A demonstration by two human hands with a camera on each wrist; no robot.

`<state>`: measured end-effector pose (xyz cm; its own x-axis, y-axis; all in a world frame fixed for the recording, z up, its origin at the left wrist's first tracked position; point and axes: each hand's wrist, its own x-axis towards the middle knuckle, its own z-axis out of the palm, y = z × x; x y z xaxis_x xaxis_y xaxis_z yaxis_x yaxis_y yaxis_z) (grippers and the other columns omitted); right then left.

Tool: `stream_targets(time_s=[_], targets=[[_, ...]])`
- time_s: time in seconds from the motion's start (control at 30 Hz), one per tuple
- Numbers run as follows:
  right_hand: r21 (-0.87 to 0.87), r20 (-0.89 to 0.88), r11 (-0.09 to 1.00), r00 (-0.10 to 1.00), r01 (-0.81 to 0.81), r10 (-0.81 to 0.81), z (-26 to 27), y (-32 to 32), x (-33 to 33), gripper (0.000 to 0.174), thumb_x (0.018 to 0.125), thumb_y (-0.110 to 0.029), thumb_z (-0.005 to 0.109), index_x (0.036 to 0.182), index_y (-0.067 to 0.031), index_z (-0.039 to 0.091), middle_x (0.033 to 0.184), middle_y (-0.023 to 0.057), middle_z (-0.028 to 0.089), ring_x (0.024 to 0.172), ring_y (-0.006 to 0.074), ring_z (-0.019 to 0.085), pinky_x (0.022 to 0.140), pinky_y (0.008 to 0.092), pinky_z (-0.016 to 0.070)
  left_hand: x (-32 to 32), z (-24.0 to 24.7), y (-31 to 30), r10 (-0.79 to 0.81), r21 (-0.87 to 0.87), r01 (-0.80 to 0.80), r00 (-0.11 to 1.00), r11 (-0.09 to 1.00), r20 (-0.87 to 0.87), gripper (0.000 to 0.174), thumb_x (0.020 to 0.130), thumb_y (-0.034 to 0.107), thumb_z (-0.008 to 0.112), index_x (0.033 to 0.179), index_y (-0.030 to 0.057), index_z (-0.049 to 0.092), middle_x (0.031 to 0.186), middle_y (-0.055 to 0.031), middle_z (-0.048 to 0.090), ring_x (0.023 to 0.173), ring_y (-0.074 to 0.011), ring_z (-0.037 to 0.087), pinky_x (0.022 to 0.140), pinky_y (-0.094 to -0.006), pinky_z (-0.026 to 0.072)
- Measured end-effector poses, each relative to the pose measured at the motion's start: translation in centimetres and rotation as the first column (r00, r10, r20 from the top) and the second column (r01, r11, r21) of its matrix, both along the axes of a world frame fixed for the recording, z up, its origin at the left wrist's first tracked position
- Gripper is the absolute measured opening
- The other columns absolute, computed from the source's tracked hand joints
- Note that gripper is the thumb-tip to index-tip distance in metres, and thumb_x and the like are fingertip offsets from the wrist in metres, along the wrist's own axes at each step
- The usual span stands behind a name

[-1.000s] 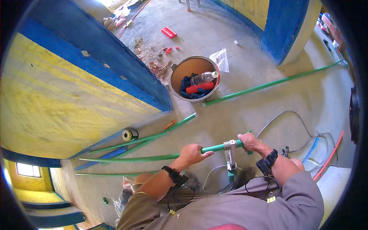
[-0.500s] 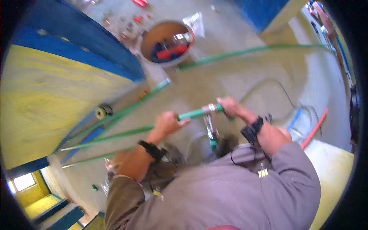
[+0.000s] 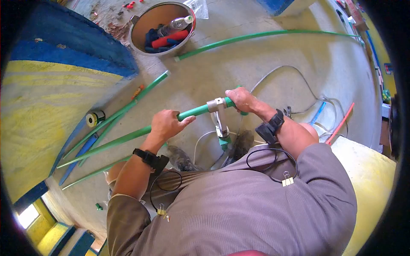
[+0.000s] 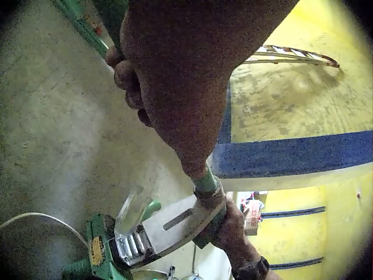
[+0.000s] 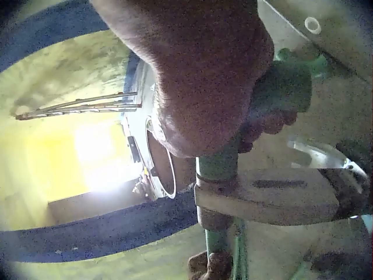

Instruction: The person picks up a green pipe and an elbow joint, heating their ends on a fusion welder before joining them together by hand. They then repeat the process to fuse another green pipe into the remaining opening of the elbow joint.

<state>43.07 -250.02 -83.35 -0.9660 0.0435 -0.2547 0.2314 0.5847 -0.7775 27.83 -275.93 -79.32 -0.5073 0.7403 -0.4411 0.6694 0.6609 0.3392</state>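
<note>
Nothing in the grip has changed over the last second, though the pipe and both hands now sit at a steeper slant across the floor, and the bucket (image 3: pixel 136 25) lies farther off to the left hand's side than it did. The left hand (image 3: pixel 166 123) has its fingers curled round the green pipe (image 3: pixel 128 136), with the thumb stretched along it toward the welding tool (image 3: pixel 218 117). The right hand (image 3: pixel 241 100) is wrapped tight round a short green fitting (image 5: pixel 282 87) on the tool's other side. The tool's metal plate stands between the two hands, just beside each. Its green handle hangs down toward the person's legs, and a white cable (image 3: pixel 198 143) loops away from there. Beyond the left hand the held pipe runs out low over the concrete floor, beside other green pipes and a blue strip. A roll of yellow tape (image 3: pixel 95 118) lies near them. The bucket ahead holds blue and red pieces and a water bottle (image 3: pixel 173 24). Another long green pipe (image 3: pixel 265 36) lies on the floor well beyond the right hand, and a red pipe (image 3: pixel 339 123) lies out past that wrist.
</note>
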Motion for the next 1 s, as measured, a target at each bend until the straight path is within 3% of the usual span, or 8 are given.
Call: stream_targets(time_s=[0.17, 0.37, 0.43, 0.47, 0.5, 0.57, 0.77, 1.0], targets=[[0.199, -0.100, 0.979, 0.993, -0.045, 0.066, -2.0, 0.1, 0.1, 0.033, 0.095, -0.021, 0.037, 0.073, -0.0020, 0.052, 0.067, 0.0227, 0.058, 0.061, 0.0424, 0.057, 0.056, 0.0512, 0.0429, 0.0, -0.3, -0.2, 0.018, 0.013, -0.018, 1.000, 1.000, -0.004, 0.061, 0.077, 0.066, 0.059, 0.074, 0.0064, 0.071, 0.063, -0.0156, 0.062, 0.060, -0.0336, 0.061, 0.058, -0.0445, 0.0491], [0.211, -0.125, 0.977, 0.992, 0.000, 0.027, -4.0, 0.2, 0.4, 0.028, 0.094, -0.020, 0.039, 0.077, -0.0017, 0.052, 0.067, 0.0226, 0.057, 0.061, 0.0421, 0.057, 0.056, 0.0516, 0.0432, 0.2, -1.1, -0.5, 0.036, 0.002, -0.036, 0.999, 0.999, -0.020, 0.062, 0.076, 0.066, 0.060, 0.073, 0.0054, 0.071, 0.063, -0.0166, 0.062, 0.059, -0.0334, 0.062, 0.056, -0.0442, 0.0493], [0.451, -0.245, 0.891, 0.952, -0.055, 0.183, -5.3, 0.0, 1.3, 0.010, 0.087, -0.012, 0.048, 0.091, -0.0049, 0.053, 0.070, 0.0174, 0.060, 0.061, 0.0371, 0.060, 0.053, 0.0478, 0.0455, 0.0, -2.2, -1.2, 0.020, -0.009, -0.020, 1.000, 1.000, -0.024, 0.063, 0.074, 0.067, 0.062, 0.071, 0.0043, 0.069, 0.064, -0.0170, 0.063, 0.059, -0.0329, 0.062, 0.055, -0.0440, 0.0495], [0.472, -0.084, 0.869, 0.974, -0.148, 0.212, -5.6, 0.3, 1.3, 0.021, 0.082, -0.009, 0.052, 0.103, -0.0038, 0.053, 0.075, 0.0169, 0.061, 0.063, 0.0364, 0.060, 0.055, 0.0466, 0.0473, -0.1, -2.2, -1.2, 0.017, 0.002, -0.017, 1.000, 1.000, -0.003, 0.065, 0.073, 0.069, 0.062, 0.068, 0.0038, 0.068, 0.065, -0.0175, 0.063, 0.059, -0.0333, 0.062, 0.054, -0.0437, 0.0501], [0.531, -0.263, 0.847, 0.945, -0.029, 0.197, -6.7, 0.1, 1.4, 0.017, 0.082, -0.011, 0.052, 0.098, -0.0039, 0.053, 0.067, 0.0158, 0.058, 0.062, 0.0359, 0.059, 0.054, 0.0478, 0.0464, 0.1, -1.9, -1.3, 0.036, 0.056, -0.033, 0.997, 0.998, -0.065, 0.066, 0.073, 0.070, 0.062, 0.066, 0.0045, 0.068, 0.064, -0.0177, 0.063, 0.058, -0.0346, 0.061, 0.055, -0.0442, 0.0507], [0.531, -0.375, 0.847, 0.891, -0.021, 0.257, -6.1, 0.3, 1.6, 0.012, 0.080, -0.010, 0.053, 0.091, -0.0045, 0.054, 0.066, 0.0166, 0.058, 0.062, 0.0367, 0.059, 0.054, 0.0483, 0.0465, 0.0, -0.9, -1.3, -0.003, 0.068, 0.005, 1.000, 0.998, -0.020, 0.068, 0.076, 0.071, 0.056, 0.065, 0.0055, 0.069, 0.062, -0.0182, 0.061, 0.057, -0.0361, 0.060, 0.056, -0.0458, 0.0504], [0.293, -0.072, 0.953, 0.992, -0.079, 0.105, -3.4, -0.1, -0.2, 0.027, 0.091, -0.021, 0.040, 0.076, -0.0025, 0.052, 0.068, 0.0233, 0.059, 0.064, 0.0442, 0.059, 0.059, 0.0539, 0.0453, -0.3, -0.3, -0.9, -0.047, 0.042, 0.048, 0.999, 0.998, -0.026, 0.072, 0.080, 0.073, 0.049, 0.067, 0.0056, 0.069, 0.064, -0.0191, 0.062, 0.059, -0.0373, 0.061, 0.058, -0.0470, 0.0503], [0.206, -0.008, 0.978, 0.999, -0.033, 0.035, -4.4, 0.0, -0.4, 0.037, 0.094, -0.025, 0.037, 0.072, -0.0022, 0.057, 0.065, 0.0257, 0.057, 0.064, 0.0447, 0.058, 0.060, 0.0529, 0.0451, -0.8, -0.6, -0.9, -0.036, -0.006, 0.036, 0.998, 0.999, 0.055, 0.074, 0.081, 0.073, 0.048, 0.068, 0.0032, 0.068, 0.064, -0.0200, 0.062, 0.060, -0.0390, 0.061, 0.057, -0.0490, 0.0487]])
